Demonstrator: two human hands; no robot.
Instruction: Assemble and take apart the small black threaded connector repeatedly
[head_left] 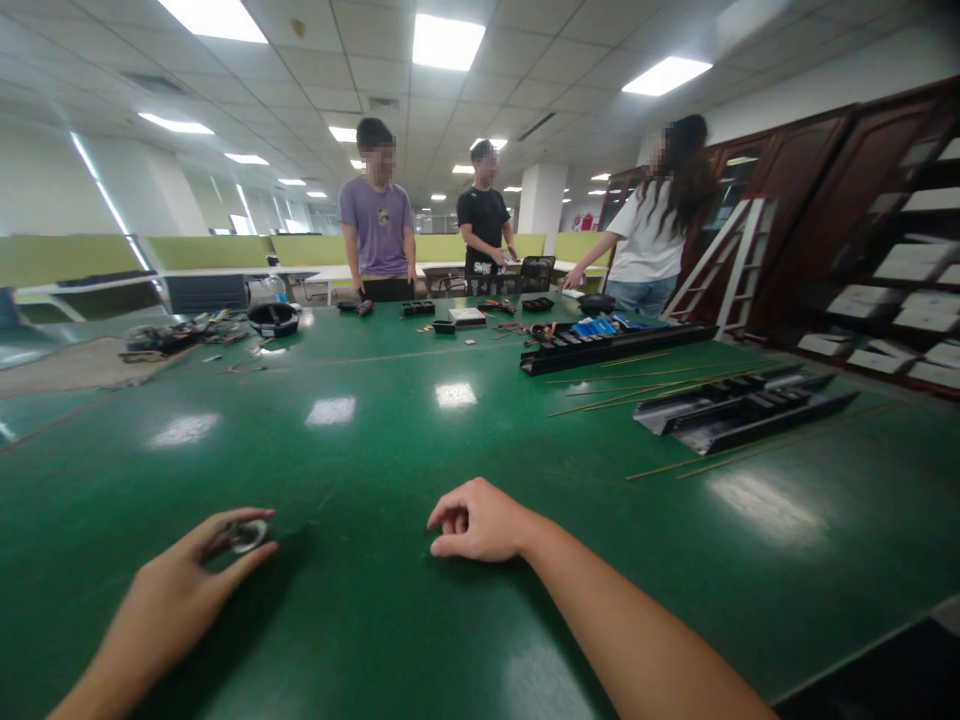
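At the lower left, my left hand [176,585] is closed on a small ring-shaped piece [250,536], pinched between thumb and fingers. The piece has a pale metallic rim and a darker body; blur and the fingers hide its exact kind. My right hand [480,522] is at the middle, low over the green table [360,470]. Its fingers are loosely curled, with a gap between thumb and index finger, and nothing shows in it. Whether this hand touches the tabletop I cannot tell.
Black metal channels [750,415] and thin brass-coloured rods [600,402] lie to the right. A black bowl-like container [273,320] and a pile of parts [169,337] are at the far left. Three people stand beyond the table. A stepladder [739,265] leans at the right.
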